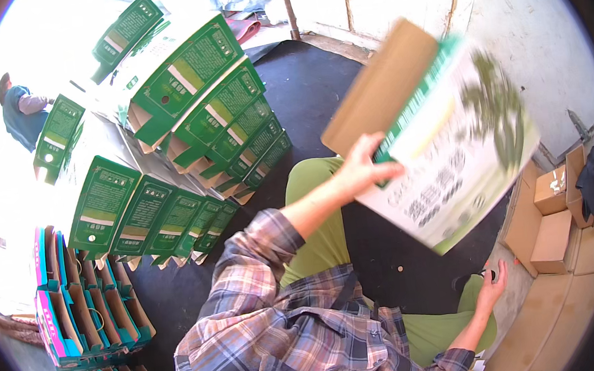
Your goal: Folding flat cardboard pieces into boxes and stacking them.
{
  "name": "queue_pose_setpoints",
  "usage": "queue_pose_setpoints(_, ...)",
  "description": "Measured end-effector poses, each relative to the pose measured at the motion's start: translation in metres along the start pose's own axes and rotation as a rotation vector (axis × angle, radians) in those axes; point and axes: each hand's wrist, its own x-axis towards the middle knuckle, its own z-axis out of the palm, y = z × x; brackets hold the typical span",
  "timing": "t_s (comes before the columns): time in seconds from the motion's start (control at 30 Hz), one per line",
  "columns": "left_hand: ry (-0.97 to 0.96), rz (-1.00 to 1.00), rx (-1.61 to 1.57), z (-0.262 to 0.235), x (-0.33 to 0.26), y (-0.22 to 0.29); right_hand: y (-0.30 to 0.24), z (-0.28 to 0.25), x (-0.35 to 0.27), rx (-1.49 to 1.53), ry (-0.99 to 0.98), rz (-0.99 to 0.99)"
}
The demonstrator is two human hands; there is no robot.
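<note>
Gripping one edge of the blurred carton, our left hand risks dropping it; right hand spreads empty below.

Green-printed folded cartons are stacked in leaning rows on a black floor mat. Pink-and-blue cartons are piled lower left. Small brown boxes are set at right.
</note>
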Motion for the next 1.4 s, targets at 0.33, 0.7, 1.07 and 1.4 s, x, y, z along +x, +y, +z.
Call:
queue_pose_setpoints(0.33, 0.649, 0.251, -0.408, -0.231, -0.038, 0.193, 0.026, 0.017, 0.011, 0.1, -0.077, 0.016)
queue_pose_setpoints(0.7, 1.201, 0.094, -0.151, -0.47, -0.305, 0.288, 0.092, 0.052, 0.036, 0.195, -0.269, 0.212)
queue_pose_setpoints(1.07, 1.61, -0.172, -0.272, -0.524, -0.461, 0.209, 0.127, 0.058, 0.055, 0.224, -0.314, 0.221)
queue_pose_setpoints(1.4, 1.537, -0.302, 0.074, -0.56, -0.499, 0.186, 0.106, -0.005, 0.051, 0.143, -0.161, 0.173)
